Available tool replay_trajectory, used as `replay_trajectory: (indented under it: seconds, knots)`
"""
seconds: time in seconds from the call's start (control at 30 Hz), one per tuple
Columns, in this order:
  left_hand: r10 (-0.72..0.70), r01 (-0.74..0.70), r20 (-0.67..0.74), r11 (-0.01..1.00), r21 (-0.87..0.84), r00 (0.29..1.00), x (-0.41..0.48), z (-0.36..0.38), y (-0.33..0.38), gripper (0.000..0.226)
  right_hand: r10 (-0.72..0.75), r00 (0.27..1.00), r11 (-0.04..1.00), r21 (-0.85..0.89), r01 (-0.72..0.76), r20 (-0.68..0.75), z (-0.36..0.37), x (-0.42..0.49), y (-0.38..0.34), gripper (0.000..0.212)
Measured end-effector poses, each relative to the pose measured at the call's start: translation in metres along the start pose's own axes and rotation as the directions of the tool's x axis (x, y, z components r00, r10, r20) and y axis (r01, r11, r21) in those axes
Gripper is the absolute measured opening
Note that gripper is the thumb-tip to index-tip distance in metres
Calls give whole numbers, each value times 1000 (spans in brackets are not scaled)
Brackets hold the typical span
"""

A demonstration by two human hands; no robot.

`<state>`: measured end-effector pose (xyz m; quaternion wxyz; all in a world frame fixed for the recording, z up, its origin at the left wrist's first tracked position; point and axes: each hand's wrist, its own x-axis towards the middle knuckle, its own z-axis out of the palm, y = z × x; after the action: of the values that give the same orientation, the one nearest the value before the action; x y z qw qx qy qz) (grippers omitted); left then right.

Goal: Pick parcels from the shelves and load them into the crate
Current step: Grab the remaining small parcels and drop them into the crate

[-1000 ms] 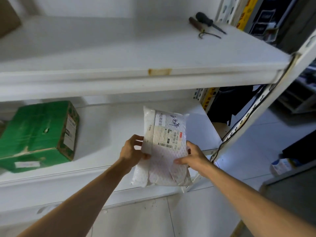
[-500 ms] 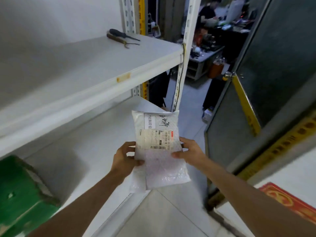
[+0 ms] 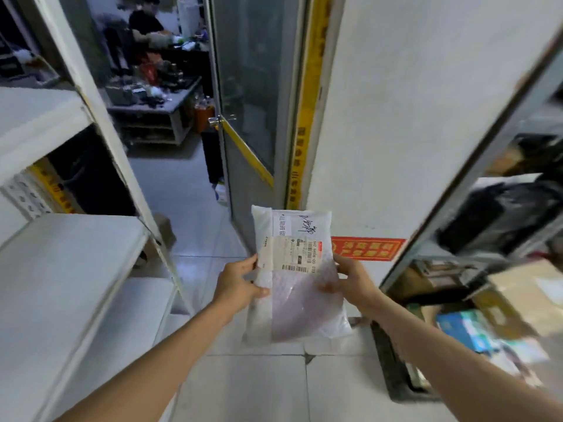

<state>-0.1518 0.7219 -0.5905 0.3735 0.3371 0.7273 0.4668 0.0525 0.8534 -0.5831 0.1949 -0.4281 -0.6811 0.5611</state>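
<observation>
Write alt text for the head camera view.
A left hand and right hand hold a white parcel by its sides, label facing the camera, over a tiled floor. White shelves stand at left, a glass door ahead.

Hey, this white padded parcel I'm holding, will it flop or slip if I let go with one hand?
The parcel probably bends little: it stands upright with the left hand and right hand pinching only its side edges. It seems light, since fingertip holds suffice. Its plastic skin may be slippery.

The parcel (image 3: 295, 269) sits between both hands (shelves (image 3: 61, 269) left, crate (image 3: 396, 376) right).
</observation>
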Motion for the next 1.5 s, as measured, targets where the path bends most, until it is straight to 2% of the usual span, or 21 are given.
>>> replay_trajectory:
  seconds: [0.1, 0.2, 0.3, 0.4, 0.6, 0.77, 0.97, 1.17, 1.5]
  knots:
    - [17, -22, 172, 999, 24, 985, 9, 59, 22, 88, 71, 985, 995, 81, -59, -156, -52, -39, 24, 54]
    - [45, -57, 330, 998, 27, 943, 9, 120, 42, 88, 129, 941, 982, 173, -77, -313, -93, -86, 48, 52]
    - [100, -149, 474, 987, 66, 875, 0, 182, 60, 89, 190, 868, 970, 225, -93, -458, -129, -137, 68, 55]
    - [99, -183, 590, 980, 83, 801, -11, 236, 70, 89, 247, 785, 955, 279, -99, -568, -157, -181, 88, 56]
    - [117, -258, 739, 963, 79, 664, -11, 341, 107, 86, 293, 630, 946, 313, -82, -719, -224, -222, 108, 60]
    - [99, -310, 789, 943, 120, 607, 0, 409, 147, 86, 316, 578, 931, 364, -35, -753, -283, -223, 127, 61]
    - [113, -342, 795, 932, 124, 596, 29, 487, 185, 86, 309, 570, 935, 353, -35, -761, -360, -206, 151, 58]
    - [105, -294, 817, 952, 82, 567, 71, 561, 210, 84, 345, 595, 919, 390, -57, -726, -432, -171, 174, 57]
    - [20, -272, 871, 953, 131, 490, 180, 705, 250, 84, 472, 490, 872, 468, -140, -733, -551, -82, 221, 55]
